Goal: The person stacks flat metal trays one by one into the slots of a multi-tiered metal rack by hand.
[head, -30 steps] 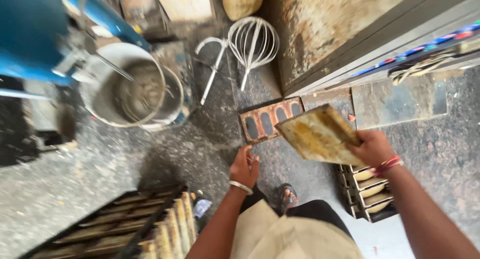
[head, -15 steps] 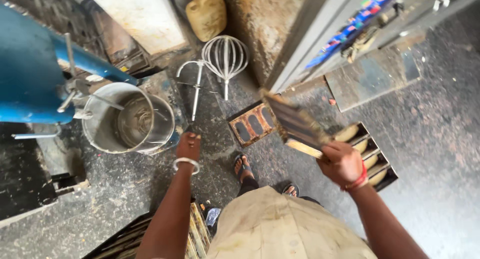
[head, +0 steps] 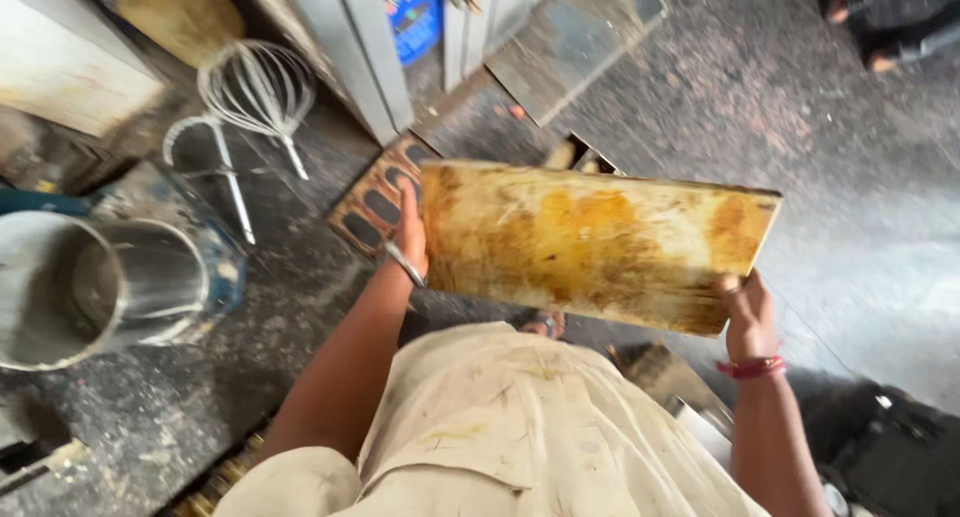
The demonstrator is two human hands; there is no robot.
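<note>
I hold a flat, greasy yellow-brown metal baking tray (head: 590,242) in front of my body with both hands. My left hand (head: 410,235), with a metal bangle at the wrist, grips its left edge. At the lower right corner my right hand (head: 748,317), wearing a red wrist thread, clasps the tray from below. The tray hides much of the floor beneath it.
A multi-slot bread mould (head: 375,197) lies on the dark floor behind the tray. A large steel mixing bowl (head: 110,287) stands at the left, with a wire whisk attachment (head: 255,92) and a dough hook (head: 215,167) lying nearby. A grey metal cabinet (head: 350,37) rises at the back.
My left hand came up from beside the bowl and took hold of the tray's left edge. The tray turned from edge-on in my right hand to flat and broad across my front.
</note>
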